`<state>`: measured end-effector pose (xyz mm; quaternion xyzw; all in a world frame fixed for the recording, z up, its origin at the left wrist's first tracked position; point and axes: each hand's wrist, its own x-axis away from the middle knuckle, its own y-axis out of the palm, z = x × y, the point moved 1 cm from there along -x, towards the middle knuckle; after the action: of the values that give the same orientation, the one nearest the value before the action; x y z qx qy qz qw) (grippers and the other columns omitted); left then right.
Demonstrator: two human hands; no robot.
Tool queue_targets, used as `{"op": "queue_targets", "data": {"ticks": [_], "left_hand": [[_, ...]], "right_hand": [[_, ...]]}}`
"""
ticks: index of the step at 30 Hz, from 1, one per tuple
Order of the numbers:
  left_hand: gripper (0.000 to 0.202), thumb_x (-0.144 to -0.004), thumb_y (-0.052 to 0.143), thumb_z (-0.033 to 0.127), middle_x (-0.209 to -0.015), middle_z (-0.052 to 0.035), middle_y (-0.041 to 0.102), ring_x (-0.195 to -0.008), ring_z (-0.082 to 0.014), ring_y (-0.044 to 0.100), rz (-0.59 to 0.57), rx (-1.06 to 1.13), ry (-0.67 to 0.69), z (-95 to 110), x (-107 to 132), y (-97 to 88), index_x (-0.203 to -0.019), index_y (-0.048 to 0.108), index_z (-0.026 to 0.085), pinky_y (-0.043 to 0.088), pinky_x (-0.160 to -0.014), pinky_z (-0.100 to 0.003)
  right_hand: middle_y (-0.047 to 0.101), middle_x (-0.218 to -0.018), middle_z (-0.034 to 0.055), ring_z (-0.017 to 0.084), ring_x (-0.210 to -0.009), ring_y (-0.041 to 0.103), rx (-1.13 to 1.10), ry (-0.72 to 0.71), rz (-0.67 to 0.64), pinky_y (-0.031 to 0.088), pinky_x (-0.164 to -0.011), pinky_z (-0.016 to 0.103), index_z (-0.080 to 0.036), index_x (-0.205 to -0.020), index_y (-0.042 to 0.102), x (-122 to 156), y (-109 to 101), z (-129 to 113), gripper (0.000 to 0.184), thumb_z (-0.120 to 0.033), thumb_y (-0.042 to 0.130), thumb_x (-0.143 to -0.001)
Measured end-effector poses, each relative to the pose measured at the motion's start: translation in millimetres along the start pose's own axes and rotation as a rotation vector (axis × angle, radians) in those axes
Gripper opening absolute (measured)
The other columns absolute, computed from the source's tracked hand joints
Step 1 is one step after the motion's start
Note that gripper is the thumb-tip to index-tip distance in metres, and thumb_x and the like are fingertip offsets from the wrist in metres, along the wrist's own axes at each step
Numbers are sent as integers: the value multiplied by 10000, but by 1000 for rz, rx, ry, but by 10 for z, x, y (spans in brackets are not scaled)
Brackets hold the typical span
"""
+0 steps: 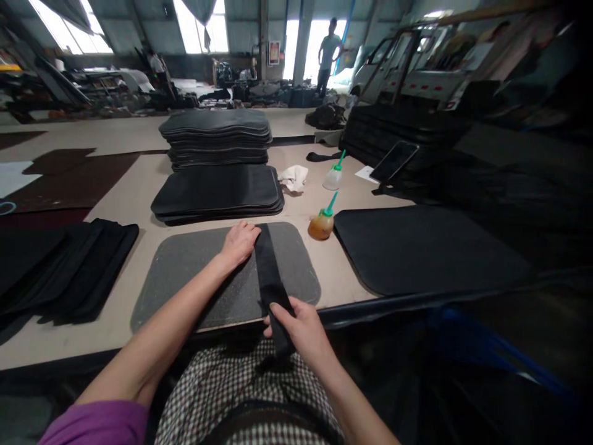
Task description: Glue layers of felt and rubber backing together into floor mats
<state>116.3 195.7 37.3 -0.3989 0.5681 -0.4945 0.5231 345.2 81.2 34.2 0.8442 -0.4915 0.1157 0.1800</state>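
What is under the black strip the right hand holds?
Under the black strip lies the gray panel, except where the near end, in the right hand, passes its edge. Panel surface beneath is hidden.

Passage noted along the beige tabletop between grey rounded-corner board and black rounded-corner panel, obstructed at far end by amber-filled, green-spouted round bottle

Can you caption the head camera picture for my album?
Left hand touching, right hand gripping a black strip across a gray panel.

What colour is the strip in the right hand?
The strip is black; it shows best in the head view.
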Motion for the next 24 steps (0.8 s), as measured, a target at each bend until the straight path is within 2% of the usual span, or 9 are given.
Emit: {"op": "queue_targets", "data": {"ticks": [5, 10, 13, 16, 18, 21, 24], "left_hand": [[305, -999, 383, 256, -1063, -127, 689, -1091, -282, 508, 26, 17, -5, 14, 43, 14, -1086, 672, 209, 400, -928, -405], [316, -1014, 378, 318, -1112, -122, 691, -1153, -291, 491, 65, 46, -22, 38, 120, 21, -1154, 643, 217, 367, -997, -448], [305, -1010, 407, 341, -1210, -108, 669, -1236, -288, 467, 83, 69, -31, 37, 159, 43, -1172, 640, 229, 341, -1056, -472], [282, -995, 454, 336, -1379, -115, 574, -1358, -300, 389, 112, 88, -70, 26, 150, 80, -1165, 649, 226, 316, -1102, -504], [235, -973, 504, 319, -1496, -115, 466, -1433, -315, 309, 134, 100, -108, 20, 116, 95, -1111, 668, 221, 292, -1129, -530], [201, -920, 599, 285, -1580, -114, 350, -1471, -329, 257, 169, 130, -167, 32, 64, 54, -1101, 653, 217, 280, -1145, -555], [384, -893, 633, 264, -1587, -158, 315, -1446, -334, 299, 245, 169, -236, 84, 86, -113, -1265, 553, 205, 325, -1122, -551]], "right_hand": [[716, -709, 52, 190, -556, 698, 55, 11, 1, 496, -441, 228, -146, -870, 596, -32, 15, 74, 476, -601, 697, -773], [672, -607, 26, 167, -475, 621, 153, 47, 12, 488, -446, 254, -165, -800, 584, 48, -30, 73, 417, -577, 642, -820], [682, -671, 31, 157, -545, 613, 200, -6, 15, 493, -509, 253, -147, -817, 645, 174, -101, 42, 387, -532, 653, -844], [700, -793, 26, 153, -630, 619, 80, -22, -67, 509, -573, 254, -153, -962, 682, 334, -184, 8, 389, -522, 693, -840], [696, -793, 18, 141, -627, 611, -22, -5, -94, 506, -583, 246, -161, -1010, 679, 438, -245, -28, 409, -523, 726, -826], [657, -662, 2, 112, -527, 557, -133, -38, 47, 459, -508, 213, -159, -947, 659, 547, -352, -108, 406, -524, 764, -802], [613, -587, -15, 80, -444, 480, -246, -151, 254, 381, -417, 180, -169, -857, 625, 587, -463, -195, 384, -503, 797, -778]]}}
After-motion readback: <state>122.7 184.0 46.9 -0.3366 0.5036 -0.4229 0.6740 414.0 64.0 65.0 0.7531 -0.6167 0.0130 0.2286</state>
